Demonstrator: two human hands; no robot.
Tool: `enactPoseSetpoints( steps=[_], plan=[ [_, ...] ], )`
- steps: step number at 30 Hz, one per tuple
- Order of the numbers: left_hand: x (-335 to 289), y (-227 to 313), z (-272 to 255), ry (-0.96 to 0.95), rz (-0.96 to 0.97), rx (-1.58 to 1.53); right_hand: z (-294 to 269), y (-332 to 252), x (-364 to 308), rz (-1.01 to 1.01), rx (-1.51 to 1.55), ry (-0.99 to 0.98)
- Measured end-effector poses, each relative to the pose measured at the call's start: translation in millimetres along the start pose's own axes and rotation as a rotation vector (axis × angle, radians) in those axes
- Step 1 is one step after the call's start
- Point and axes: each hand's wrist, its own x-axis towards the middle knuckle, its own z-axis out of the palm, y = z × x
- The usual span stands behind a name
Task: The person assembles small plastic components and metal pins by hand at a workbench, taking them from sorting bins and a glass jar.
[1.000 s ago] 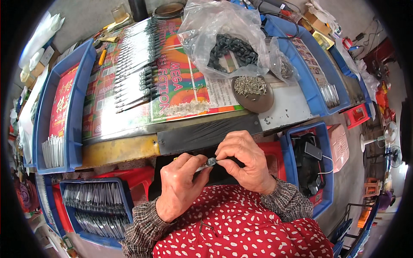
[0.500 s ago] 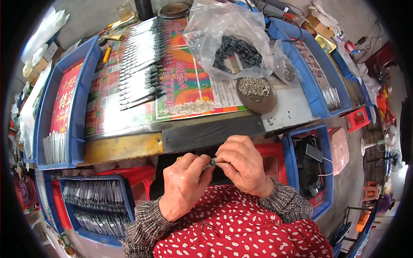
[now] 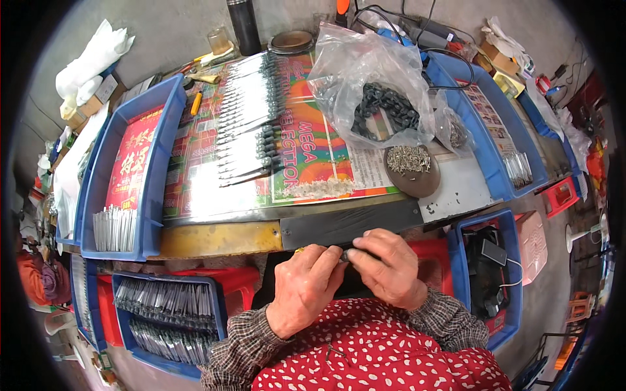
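Just in front of the table's front edge, both hands meet over a small dark grey piece (image 3: 344, 256), with its ends hidden by the fingers. My left hand (image 3: 305, 287) is closed in a pinch round it, and a bit of yellow shows beside its index finger. Thumb and fingertips of my right hand (image 3: 390, 268) press at the other end of the same piece. On the table ahead lies a long row of slim silver-and-black pieces (image 3: 251, 124). A round brown dish (image 3: 417, 186) of tiny metal parts stands to their right, below a clear plastic bag (image 3: 332, 65) of black parts.
Blue trays (image 3: 171, 130) (image 3: 471, 98) with thin silver rods flank the work surface. Lower left, a blue bin (image 3: 120, 313) holds bundled slim pieces beside a red stool (image 3: 241, 280). Another blue bin (image 3: 515, 287) with black items stands lower right. A dark bottle (image 3: 244, 26) is at the back.
The whole view has shifted, so the table and hands appear further right and lower. The hands stay together on the small piece; my right fingers have flattened slightly over it.
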Motion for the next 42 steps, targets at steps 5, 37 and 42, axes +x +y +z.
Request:
enactPoseSetpoints(
  steps=[5, 37, 42],
  plan=[
    [19.5, -29.6, -16.4, 0.058, 0.041, 0.137, -4.3, 17.1, 14.6, 0.11, 0.019, 0.099],
    [145.1, -170.8, -50.9, 0.08, 0.009, 0.202, 13.5, 40.6, 9.6, 0.147, -0.001, 0.094],
    [148.9, -169.6, -49.5, 0.057, -0.011, 0.191, 13.8, 42.0, 7.2, 0.159, -0.013, 0.09]
  ],
)
